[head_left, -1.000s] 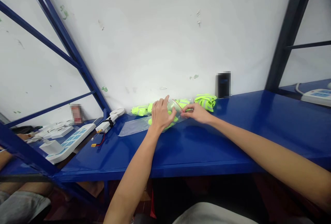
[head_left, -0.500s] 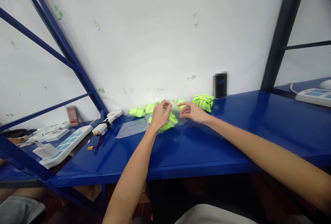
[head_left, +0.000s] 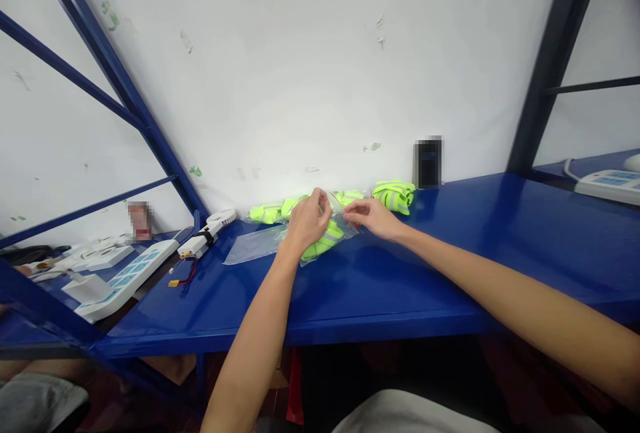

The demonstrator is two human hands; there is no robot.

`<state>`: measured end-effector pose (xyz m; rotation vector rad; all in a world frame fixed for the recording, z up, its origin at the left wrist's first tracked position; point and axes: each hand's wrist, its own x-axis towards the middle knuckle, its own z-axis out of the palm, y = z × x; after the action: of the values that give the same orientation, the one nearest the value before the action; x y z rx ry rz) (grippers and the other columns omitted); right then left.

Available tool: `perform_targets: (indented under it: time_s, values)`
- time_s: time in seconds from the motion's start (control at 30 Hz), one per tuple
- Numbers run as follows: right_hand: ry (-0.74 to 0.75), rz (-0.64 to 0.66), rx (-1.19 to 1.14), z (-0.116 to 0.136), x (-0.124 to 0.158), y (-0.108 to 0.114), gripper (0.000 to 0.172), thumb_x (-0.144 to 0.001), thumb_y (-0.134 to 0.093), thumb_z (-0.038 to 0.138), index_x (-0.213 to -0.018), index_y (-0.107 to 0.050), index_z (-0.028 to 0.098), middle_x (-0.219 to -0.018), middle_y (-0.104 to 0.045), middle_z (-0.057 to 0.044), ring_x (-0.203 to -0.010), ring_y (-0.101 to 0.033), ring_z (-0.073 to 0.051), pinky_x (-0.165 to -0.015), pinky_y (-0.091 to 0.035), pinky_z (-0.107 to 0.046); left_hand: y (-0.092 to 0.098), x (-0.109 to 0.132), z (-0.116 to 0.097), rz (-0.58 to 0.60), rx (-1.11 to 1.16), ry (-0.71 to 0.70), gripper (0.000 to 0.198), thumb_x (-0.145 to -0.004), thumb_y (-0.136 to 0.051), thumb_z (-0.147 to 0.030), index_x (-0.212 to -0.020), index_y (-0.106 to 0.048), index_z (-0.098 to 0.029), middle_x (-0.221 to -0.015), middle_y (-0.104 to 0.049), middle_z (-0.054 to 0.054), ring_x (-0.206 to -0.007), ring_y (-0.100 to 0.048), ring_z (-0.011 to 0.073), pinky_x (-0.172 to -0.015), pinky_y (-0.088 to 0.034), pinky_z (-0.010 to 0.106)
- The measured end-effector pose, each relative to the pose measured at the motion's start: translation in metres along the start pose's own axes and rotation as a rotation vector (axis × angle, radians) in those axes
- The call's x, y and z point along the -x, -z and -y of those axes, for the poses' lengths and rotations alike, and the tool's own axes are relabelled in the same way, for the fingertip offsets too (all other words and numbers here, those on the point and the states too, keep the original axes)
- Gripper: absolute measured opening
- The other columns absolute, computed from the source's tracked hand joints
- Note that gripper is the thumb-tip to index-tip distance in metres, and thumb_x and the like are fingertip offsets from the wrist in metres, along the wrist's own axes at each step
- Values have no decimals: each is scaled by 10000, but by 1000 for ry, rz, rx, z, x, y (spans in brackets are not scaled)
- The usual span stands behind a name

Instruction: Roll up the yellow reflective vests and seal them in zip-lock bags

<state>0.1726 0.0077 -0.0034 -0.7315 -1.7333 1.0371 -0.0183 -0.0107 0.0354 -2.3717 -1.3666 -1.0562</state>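
Bag (head_left: 344,230) with green band (head_left: 323,243) lies on table (head_left: 425,273), left hand (head_left: 306,223) and right hand (head_left: 376,218) grips both pinching it.

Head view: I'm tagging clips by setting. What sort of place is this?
Probably a packing bench in a workshop or warehouse: a blue metal rack shelf, the left hand and right hand pinching a clear plastic bag of neon-yellow reflective bands, a power strip alongside.

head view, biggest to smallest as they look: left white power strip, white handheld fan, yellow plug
1. white power strip
2. white handheld fan
3. yellow plug
The strip lies nearer the camera, which flatters it.
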Motion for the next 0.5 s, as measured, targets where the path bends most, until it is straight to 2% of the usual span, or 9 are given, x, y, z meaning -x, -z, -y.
perform_targets:
  time_s: [0.17,0.33,0.5]
  values:
    - [-35,45,24,-2,0,2,339,-695,-727,472,-780,-675,148,-556,-587,14,-512,-507,-123,-517,-410,-271,0,-2,0,17,88,-16,259,-946,-427,-400,-969,-603,-211,-738,-654,5,-660,-578,150,-643,-395,258]
    - [-16,77,134,3,1,4,325,-745,-681,467,-716,-683,144,-562,-606,0,-507,-496,-121,-549,-406,-278,2,-1,0,1,73,-63,278,-966,-398,-357,-927,-638,-222,-847,-698,19,-730,-610,160,-694,-411,271]
    - [-2,91,207,9,1,7,325,-757,-666,464,-725,-688,142,-555,-602,-5,-514,-504,-128,-533,-402,-271,2,0,1,3,70,-81,282,-976,-375,-351,-927,-621,-223,-802,-680,16,-724,-608,161,-689,-401,268]
